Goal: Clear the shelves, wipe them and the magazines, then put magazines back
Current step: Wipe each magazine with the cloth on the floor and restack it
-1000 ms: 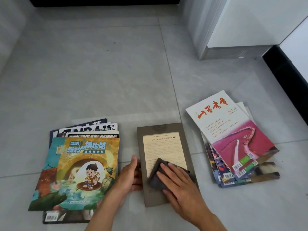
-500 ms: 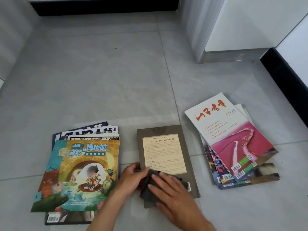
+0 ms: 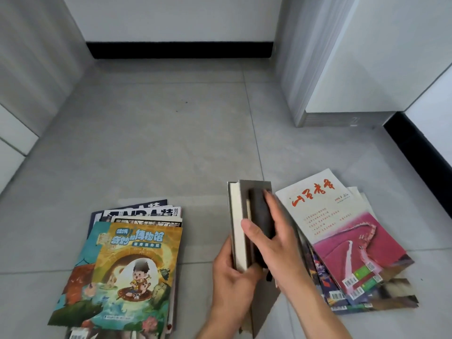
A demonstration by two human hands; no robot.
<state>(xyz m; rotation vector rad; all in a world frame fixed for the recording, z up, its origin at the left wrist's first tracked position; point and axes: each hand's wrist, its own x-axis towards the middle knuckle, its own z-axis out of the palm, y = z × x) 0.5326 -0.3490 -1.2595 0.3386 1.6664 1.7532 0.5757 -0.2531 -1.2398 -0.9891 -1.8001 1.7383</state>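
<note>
Two hands hold one grey-covered book (image 3: 244, 216) raised on edge above the grey tiled floor (image 3: 159, 143), between two piles of magazines. The left hand (image 3: 232, 282) grips the book from below, its fingers curled round the near lower end and the thumb against the cover. The right hand (image 3: 271, 236) clamps a dark grey cloth (image 3: 260, 216) against the book's upper cover, thumb on the near side by the pale page edges, fingers laid over the cloth on the far side. The book stands tilted, its spine side toward the right and its pale page block showing on the left.

On the left lies a fanned pile of magazines (image 3: 137, 216) flat on the floor, topped by a cartoon cover (image 3: 127, 272) with a child in a small round boat. On the right, just beside the right hand, lies a second fanned pile (image 3: 367, 297), topped by a white and pink magazine (image 3: 342, 231) with red lettering; barcodes show along its lower edges. The right wrist crosses in front of that pile's left edge.

A white cabinet (image 3: 354, 57) stands at the upper right, with a black skirting board (image 3: 178, 50) along the far wall.
</note>
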